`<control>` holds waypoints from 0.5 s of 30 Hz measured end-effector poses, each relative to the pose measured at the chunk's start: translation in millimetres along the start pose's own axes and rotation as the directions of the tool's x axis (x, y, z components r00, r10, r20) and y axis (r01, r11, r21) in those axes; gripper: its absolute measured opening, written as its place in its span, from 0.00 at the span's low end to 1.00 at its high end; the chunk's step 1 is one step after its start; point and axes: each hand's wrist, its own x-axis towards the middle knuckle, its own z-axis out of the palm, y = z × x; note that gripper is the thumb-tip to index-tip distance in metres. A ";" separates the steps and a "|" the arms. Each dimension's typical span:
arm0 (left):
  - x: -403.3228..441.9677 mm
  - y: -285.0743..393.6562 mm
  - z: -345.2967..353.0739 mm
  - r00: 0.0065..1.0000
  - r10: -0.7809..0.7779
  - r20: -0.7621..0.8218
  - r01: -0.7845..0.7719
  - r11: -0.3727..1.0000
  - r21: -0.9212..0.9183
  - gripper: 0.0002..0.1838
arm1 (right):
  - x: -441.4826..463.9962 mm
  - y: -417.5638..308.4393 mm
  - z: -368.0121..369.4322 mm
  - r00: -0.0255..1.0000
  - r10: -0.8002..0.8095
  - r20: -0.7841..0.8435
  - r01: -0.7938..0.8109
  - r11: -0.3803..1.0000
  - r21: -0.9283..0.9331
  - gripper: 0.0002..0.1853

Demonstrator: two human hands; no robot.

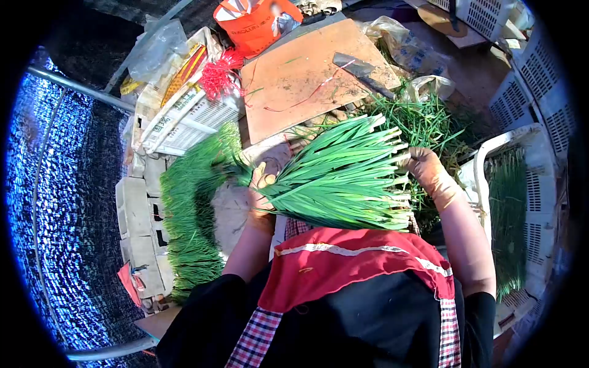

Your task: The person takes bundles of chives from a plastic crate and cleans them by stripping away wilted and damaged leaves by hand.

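Observation:
A broad bunch of garlic chives (343, 175) lies fanned out across my lap, green leaves toward the left and pale stem ends toward the right. My left hand (262, 191) is closed round the narrow leaf side of the bunch, its thumb on top. At the pale stem ends, my right hand (427, 176) has its fingers bent and pressed together on a few stems. Both hands seem to be in thin tan gloves. More chives (190, 214) stand in a long curved row at my left. Loose chive leaves and trimmings (429, 122) are heaped beyond my right hand.
A wooden board (307, 73) ahead carries a cleaver (363, 73) and a red tie. Red string (221, 75) hangs over a white crate (196, 122) at the far left. An orange bag (254, 27) stands behind. A white crate (485, 178) holding chives is at the right.

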 end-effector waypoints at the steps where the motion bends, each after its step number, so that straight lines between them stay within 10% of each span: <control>1: 3.3 0.6 -11.0 0.993 0.071 -0.092 -0.064 0.995 0.070 0.12 | 1.8 4.5 1.5 0.997 -0.074 -0.007 0.074 0.994 0.082 0.09; 4: 7.8 0.3 -23.1 0.984 0.126 -0.125 -0.109 0.985 0.137 0.12 | 0.8 10.7 -5.7 0.988 -0.139 -0.062 0.138 0.990 -0.006 0.06; 6: 6.4 -1.0 -10.8 0.951 0.155 -0.269 -0.103 0.975 0.198 0.12 | 18.9 39.5 -72.5 0.883 -0.234 -0.407 0.118 0.950 -0.289 0.10; 9: 13.6 5.5 -39.3 0.986 0.077 -0.148 -0.059 0.991 0.124 0.13 | -28.6 -16.0 -118.0 0.634 -0.308 -0.709 -0.385 0.669 -0.635 0.13; 12: 12.9 -0.1 -26.4 0.970 0.049 -0.237 -0.019 0.992 0.128 0.14 | -33.1 -35.8 -69.8 0.819 -0.019 -0.574 -0.529 0.362 -0.767 0.22; 14: 10.0 -1.6 -14.2 0.973 0.004 -0.231 0.019 0.995 0.099 0.12 | -20.4 3.4 -37.9 0.918 0.289 -0.271 -0.352 0.909 -0.224 0.20; 15: 13.8 -0.1 -31.1 0.973 -0.002 -0.231 0.019 0.997 0.070 0.12 | -14.1 20.5 -17.1 0.961 0.247 -0.128 -0.243 0.969 0.047 0.17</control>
